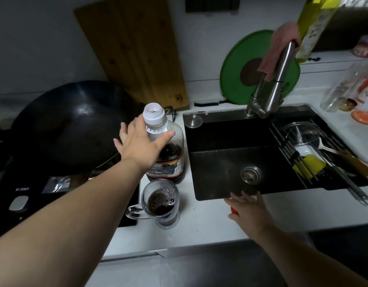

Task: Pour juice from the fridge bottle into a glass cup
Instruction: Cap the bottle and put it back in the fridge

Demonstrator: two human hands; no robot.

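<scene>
The juice bottle (168,154) stands upright on the white counter left of the sink, its white neck uncapped and dark grape juice in its lower part. My left hand (140,146) is against the bottle's shoulder, thumb across the front and the other fingers spread out to the left. Right in front of the bottle stands a glass cup (161,204) with a handle, partly filled with dark, bubbly juice. My right hand (248,212) lies flat with fingers apart on the counter by the sink's front edge. It covers a small red cap (233,210), of which only an edge shows.
A black sink (230,162) holds a rack with utensils (315,160) on its right side. Another person's hand (280,46) is on the steel faucet (272,90). A black wok (71,125) sits on the stove at left. A wooden board (133,48) and a green board (237,75) lean on the wall.
</scene>
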